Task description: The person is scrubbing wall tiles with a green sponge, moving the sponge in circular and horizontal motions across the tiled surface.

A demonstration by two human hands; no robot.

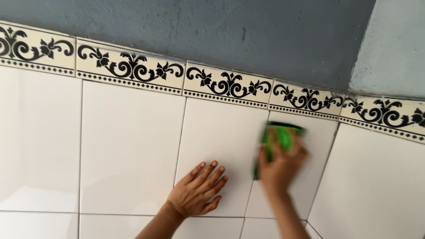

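Green scrub pad [282, 137] gripped by right hand [280, 166] against white tile [133, 146]; left hand [197, 190] flat, fingers spread, holding nothing

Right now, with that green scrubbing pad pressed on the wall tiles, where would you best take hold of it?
Probably by its back face, coming from the room side. The green pad lies flat against the white tile, so only its back and thin edges are free. The right hand covers the lower back, fingers spread upward; the left hand rests flat beside it.

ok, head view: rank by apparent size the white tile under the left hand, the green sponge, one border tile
1. White tile, clearly largest.
2. Border tile, a long narrow strip.
3. Green sponge in the right hand, smallest, though blurred and partly covered, so its full extent is unsure.
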